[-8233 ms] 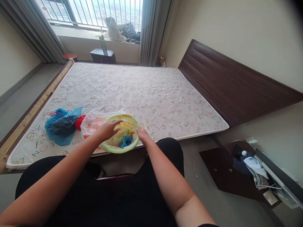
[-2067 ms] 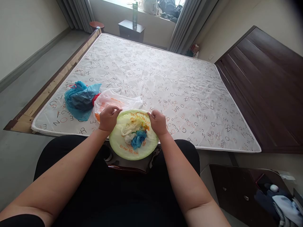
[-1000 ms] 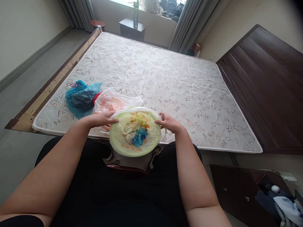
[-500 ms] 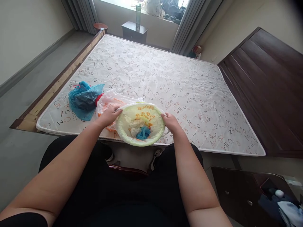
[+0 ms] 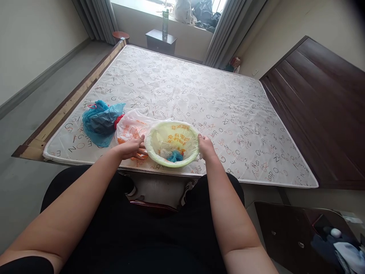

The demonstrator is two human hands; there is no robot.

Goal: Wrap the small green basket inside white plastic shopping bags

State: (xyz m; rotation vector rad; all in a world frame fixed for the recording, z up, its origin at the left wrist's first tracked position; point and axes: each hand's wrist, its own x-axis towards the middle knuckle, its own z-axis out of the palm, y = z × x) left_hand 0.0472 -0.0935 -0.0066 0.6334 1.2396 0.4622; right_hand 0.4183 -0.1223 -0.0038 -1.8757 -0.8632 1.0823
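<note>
The left hand (image 5: 129, 148) and right hand (image 5: 206, 147) hold a green plastic basin (image 5: 171, 131) above the mattress (image 5: 216, 102). Fingers on both are closed on its rim.

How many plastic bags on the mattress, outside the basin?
3: a blue bag at left, a red one beside it, and a white orange-printed bag under the edge of the green basin. More may be hidden.

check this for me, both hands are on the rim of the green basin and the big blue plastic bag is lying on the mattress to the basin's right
Not quite: the blue plastic bag lies on the mattress to the left of the pale green basin, not its right, as the head view shows. The rest stands: the left hand and right hand are both on the basin's rim.
</note>
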